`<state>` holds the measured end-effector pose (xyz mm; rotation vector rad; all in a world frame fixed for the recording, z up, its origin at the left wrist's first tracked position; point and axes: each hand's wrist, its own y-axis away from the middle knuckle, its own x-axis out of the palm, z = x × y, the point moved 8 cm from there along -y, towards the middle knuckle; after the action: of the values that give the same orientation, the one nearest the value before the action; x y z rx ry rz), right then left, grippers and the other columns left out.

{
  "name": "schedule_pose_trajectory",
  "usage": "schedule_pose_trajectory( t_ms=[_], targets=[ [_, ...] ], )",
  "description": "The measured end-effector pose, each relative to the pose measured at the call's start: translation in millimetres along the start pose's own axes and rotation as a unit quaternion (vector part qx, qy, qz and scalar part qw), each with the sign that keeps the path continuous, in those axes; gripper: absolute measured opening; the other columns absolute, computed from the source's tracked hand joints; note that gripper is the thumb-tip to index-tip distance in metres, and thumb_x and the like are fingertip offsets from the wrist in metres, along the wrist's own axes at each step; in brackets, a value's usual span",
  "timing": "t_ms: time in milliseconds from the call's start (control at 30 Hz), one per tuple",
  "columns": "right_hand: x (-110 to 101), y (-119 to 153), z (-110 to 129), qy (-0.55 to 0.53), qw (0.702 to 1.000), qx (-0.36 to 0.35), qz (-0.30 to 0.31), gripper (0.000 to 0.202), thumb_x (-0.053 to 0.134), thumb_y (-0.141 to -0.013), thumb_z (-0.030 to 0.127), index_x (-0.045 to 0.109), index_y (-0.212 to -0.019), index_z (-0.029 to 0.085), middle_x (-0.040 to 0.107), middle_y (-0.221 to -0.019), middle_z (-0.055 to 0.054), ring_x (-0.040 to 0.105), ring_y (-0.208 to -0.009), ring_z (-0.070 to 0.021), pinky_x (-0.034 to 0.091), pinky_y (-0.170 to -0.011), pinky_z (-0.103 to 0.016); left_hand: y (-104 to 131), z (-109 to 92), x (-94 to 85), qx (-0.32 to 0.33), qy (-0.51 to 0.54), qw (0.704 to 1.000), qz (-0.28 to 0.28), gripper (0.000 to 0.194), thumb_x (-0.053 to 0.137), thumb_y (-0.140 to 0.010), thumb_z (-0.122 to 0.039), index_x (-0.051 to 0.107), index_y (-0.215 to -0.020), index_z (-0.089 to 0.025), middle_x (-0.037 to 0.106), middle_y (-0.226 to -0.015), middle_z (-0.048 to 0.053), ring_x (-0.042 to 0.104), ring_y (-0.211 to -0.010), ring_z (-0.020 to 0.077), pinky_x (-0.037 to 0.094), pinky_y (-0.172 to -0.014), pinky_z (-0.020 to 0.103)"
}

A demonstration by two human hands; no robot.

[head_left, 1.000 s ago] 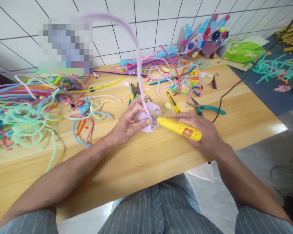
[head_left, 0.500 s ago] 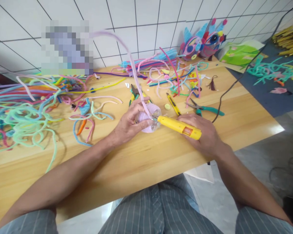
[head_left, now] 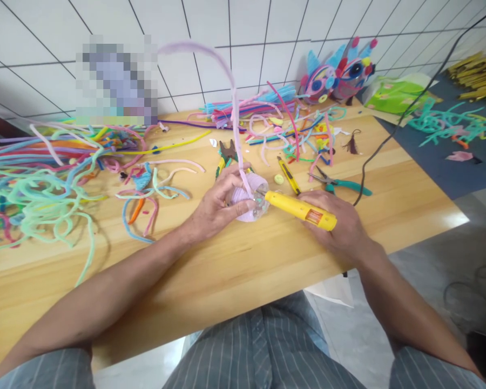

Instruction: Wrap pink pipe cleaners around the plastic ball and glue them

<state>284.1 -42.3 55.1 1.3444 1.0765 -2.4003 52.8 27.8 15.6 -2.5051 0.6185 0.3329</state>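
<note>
My left hand (head_left: 222, 202) is closed around a clear plastic cup-like piece (head_left: 262, 204) wrapped in lilac pipe cleaner coils (head_left: 249, 213). The loose lilac pipe cleaner (head_left: 235, 113) rises from between thumb and fingers and arcs up to the left. A yellow hot glue gun (head_left: 303, 209) is gripped in my right hand (head_left: 340, 219), its nozzle at the clear end of the piece, near my left thumb. Whether the nozzle touches the surface I cannot tell. Just behind my left hand lie green-and-yellow pliers (head_left: 227, 151), partly covered.
A yellow craft knife (head_left: 288, 175) and teal pliers (head_left: 340, 185) lie beyond my right hand. A black cable (head_left: 383, 143) crosses the right side. Pipe cleaners (head_left: 60, 189) heap at left, more (head_left: 251, 105) at the back. Two decorated figures (head_left: 319, 78) stand by the tiled wall.
The free length of lilac pipe cleaner stands a little more upright and farther right. Both hands keep nearly the same pose, with the glue gun still at the wrapped piece.
</note>
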Motion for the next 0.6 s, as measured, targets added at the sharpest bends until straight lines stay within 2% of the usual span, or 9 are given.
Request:
schedule_pose_trajectory(
  t_ms=[133, 300, 600],
  targets=[
    [-0.5, -1.2, 5.1, 0.013, 1.0, -0.025, -0.01, 0.026, 0.061, -0.104, 0.027, 0.065, -0.13, 0.027, 0.083, -0.118, -0.01, 0.082, -0.106, -0.0283, 0.069, -0.091, -0.045, -0.4, -0.9, 0.1, -0.001, 0.005, 1.0, -0.004, 0.029, 0.074, -0.101, -0.05, 0.064, -0.114, -0.026, 0.054, -0.164, 0.013, 0.053, -0.155, 0.0278, 0.044, -0.129, 0.054],
    [-1.6, -1.6, 3.8, 0.027, 0.999, -0.022, -0.013, 0.026, 0.064, -0.102, 0.028, 0.065, -0.129, 0.028, 0.083, -0.114, -0.009, 0.082, -0.1, -0.0283, 0.069, -0.085, -0.044, -1.6, -3.5, 0.0, -0.005, 0.004, 1.0, -0.009, 0.031, 0.075, -0.1, -0.05, 0.065, -0.111, -0.024, 0.055, -0.162, 0.016, 0.056, -0.152, 0.0292, 0.044, -0.129, 0.058],
    [-0.3, -0.8, 1.4, 0.002, 1.0, -0.014, -0.01, 0.029, 0.064, -0.102, 0.027, 0.065, -0.13, 0.029, 0.083, -0.115, -0.008, 0.082, -0.103, -0.0292, 0.069, -0.088, -0.046, -2.6, -8.1, -0.5, 0.005, -0.013, 1.0, 0.001, 0.031, 0.073, -0.102, -0.051, 0.066, -0.113, -0.023, 0.058, -0.159, 0.016, 0.052, -0.157, 0.0296, 0.044, -0.129, 0.055]
  ],
)
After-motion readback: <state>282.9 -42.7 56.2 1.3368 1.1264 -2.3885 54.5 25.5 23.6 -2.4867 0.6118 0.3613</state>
